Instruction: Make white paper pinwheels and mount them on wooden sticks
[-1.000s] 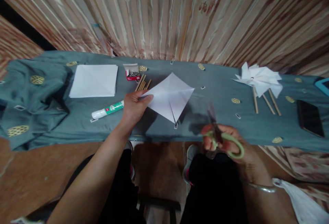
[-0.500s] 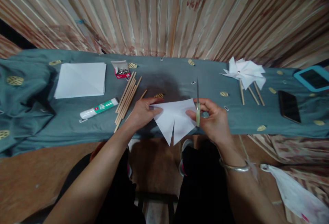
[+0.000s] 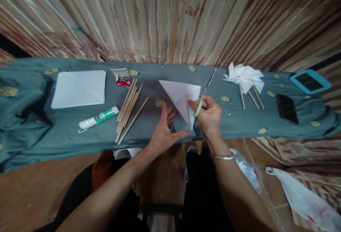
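My right hand (image 3: 210,114) holds both a pair of scissors (image 3: 198,107) with pale green handles and a white sheet of paper (image 3: 181,95). The blades point up and away from me. Folded or bent, the paper hangs from my right thumb and fingers with a corner toward me. My left hand (image 3: 165,127) is just left of the paper's lower corner, fingers spread and thumb stretched toward it; whether the thumb touches it I cannot tell. Wooden sticks (image 3: 129,108) lie left of my left hand, one of them apart from the bunch.
On the green cloth (image 3: 149,72) lie a paper stack (image 3: 80,88), a glue stick (image 3: 99,117) and an open red box of small metal pieces (image 3: 122,77). To the right are paper pinwheels (image 3: 245,76) on sticks, a phone (image 3: 287,108) and a blue-framed device (image 3: 310,82).
My left hand has let go of the paper and moved down and right with its fingers spread. The paper has turned in my right hand, and the scissors have tilted right.
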A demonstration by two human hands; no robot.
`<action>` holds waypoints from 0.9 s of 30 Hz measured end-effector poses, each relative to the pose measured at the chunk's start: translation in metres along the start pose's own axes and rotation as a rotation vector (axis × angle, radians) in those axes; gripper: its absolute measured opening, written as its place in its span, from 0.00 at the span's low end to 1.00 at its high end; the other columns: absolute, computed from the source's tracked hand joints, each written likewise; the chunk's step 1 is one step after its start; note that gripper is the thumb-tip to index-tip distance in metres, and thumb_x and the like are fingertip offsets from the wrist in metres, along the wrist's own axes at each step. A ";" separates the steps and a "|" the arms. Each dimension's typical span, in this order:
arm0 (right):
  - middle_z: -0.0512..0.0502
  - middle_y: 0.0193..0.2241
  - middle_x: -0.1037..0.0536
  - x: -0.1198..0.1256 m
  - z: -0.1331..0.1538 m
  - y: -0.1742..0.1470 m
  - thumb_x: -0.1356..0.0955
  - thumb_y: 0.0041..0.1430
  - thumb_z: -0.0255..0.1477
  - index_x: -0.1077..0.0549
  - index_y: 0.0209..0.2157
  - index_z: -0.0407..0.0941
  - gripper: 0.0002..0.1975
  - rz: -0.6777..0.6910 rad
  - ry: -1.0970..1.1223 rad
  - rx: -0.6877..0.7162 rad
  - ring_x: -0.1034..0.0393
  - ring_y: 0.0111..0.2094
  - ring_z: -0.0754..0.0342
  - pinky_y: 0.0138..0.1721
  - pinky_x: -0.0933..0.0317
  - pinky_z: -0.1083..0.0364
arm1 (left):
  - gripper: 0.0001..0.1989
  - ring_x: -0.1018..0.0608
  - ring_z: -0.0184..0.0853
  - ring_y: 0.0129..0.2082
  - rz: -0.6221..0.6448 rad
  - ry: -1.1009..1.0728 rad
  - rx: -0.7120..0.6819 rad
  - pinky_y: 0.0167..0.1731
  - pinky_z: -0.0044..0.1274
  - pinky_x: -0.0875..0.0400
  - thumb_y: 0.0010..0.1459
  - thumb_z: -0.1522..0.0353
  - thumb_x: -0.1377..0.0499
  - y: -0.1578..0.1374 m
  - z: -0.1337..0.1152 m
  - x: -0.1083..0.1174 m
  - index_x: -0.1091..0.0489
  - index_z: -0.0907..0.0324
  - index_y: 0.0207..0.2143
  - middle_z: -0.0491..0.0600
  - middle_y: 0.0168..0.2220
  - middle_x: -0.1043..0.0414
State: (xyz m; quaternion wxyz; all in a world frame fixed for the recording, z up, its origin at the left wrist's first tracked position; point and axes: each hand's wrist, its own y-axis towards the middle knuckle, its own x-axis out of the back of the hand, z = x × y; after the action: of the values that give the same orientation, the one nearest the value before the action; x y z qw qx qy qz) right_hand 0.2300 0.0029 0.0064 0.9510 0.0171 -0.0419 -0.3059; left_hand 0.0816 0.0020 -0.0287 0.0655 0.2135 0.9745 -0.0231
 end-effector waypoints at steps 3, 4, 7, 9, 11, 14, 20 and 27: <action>0.61 0.16 0.35 -0.008 -0.004 -0.006 0.26 0.40 0.39 0.30 0.34 0.46 0.19 0.063 -0.009 0.009 0.42 0.18 0.61 0.23 0.45 0.59 | 0.50 0.28 0.45 0.55 -0.064 -0.009 -0.014 0.56 0.36 0.36 0.38 0.62 0.28 0.001 0.001 -0.006 0.47 0.59 0.62 0.62 0.60 0.37; 0.61 0.16 0.34 -0.010 -0.006 -0.008 0.26 0.41 0.38 0.29 0.35 0.46 0.19 0.079 -0.011 0.011 0.42 0.19 0.61 0.24 0.44 0.59 | 0.43 0.26 0.44 0.52 -0.094 -0.016 -0.009 0.55 0.35 0.34 0.40 0.62 0.30 0.002 -0.001 -0.006 0.41 0.61 0.58 0.61 0.56 0.32; 0.60 0.17 0.30 -0.013 -0.008 -0.012 0.25 0.40 0.35 0.29 0.34 0.46 0.18 0.104 0.003 0.000 0.40 0.19 0.61 0.25 0.42 0.59 | 0.21 0.22 0.42 0.45 -0.130 0.013 -0.015 0.50 0.33 0.29 0.46 0.66 0.36 0.007 -0.008 0.001 0.30 0.62 0.44 0.56 0.45 0.23; 0.59 0.19 0.28 -0.015 -0.008 -0.015 0.25 0.39 0.35 0.28 0.33 0.46 0.18 0.115 0.041 -0.033 0.38 0.20 0.61 0.25 0.41 0.59 | 0.13 0.21 0.41 0.40 -0.151 0.055 -0.030 0.45 0.31 0.27 0.46 0.68 0.39 0.009 -0.012 0.007 0.27 0.61 0.37 0.52 0.38 0.21; 0.58 0.20 0.26 -0.016 -0.007 -0.017 0.25 0.37 0.35 0.28 0.32 0.46 0.18 0.129 0.100 -0.087 0.36 0.21 0.59 0.25 0.39 0.58 | 0.10 0.21 0.40 0.36 -0.234 0.057 -0.004 0.40 0.30 0.26 0.44 0.69 0.40 0.011 -0.013 0.014 0.27 0.61 0.32 0.50 0.34 0.21; 0.56 0.20 0.24 -0.017 -0.005 -0.020 0.24 0.34 0.36 0.28 0.31 0.47 0.19 0.146 0.169 -0.172 0.34 0.21 0.58 0.25 0.39 0.57 | 0.12 0.21 0.39 0.33 -0.358 -0.044 0.056 0.38 0.29 0.26 0.42 0.67 0.37 0.015 -0.011 0.023 0.28 0.61 0.32 0.50 0.33 0.22; 0.54 0.19 0.24 -0.015 -0.004 -0.017 0.22 0.31 0.38 0.28 0.30 0.46 0.21 0.161 0.160 -0.195 0.31 0.24 0.55 0.26 0.39 0.56 | 0.18 0.21 0.41 0.40 -0.437 -0.228 0.054 0.46 0.32 0.28 0.44 0.62 0.34 0.021 -0.015 0.029 0.28 0.61 0.37 0.54 0.39 0.22; 0.50 0.27 0.21 -0.007 0.000 -0.033 0.25 0.41 0.43 0.27 0.38 0.44 0.24 0.390 -0.047 -0.187 0.28 0.29 0.54 0.30 0.37 0.56 | 0.10 0.21 0.40 0.37 -0.505 -0.056 -0.085 0.42 0.29 0.26 0.42 0.66 0.33 0.027 -0.028 0.041 0.25 0.60 0.29 0.50 0.32 0.21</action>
State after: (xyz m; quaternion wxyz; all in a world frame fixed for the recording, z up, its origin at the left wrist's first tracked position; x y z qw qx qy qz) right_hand 0.2048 -0.0197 0.0040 0.9883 -0.0866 -0.0382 -0.1193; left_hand 0.0524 0.0457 -0.0066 0.0934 -0.0401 0.9948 -0.0035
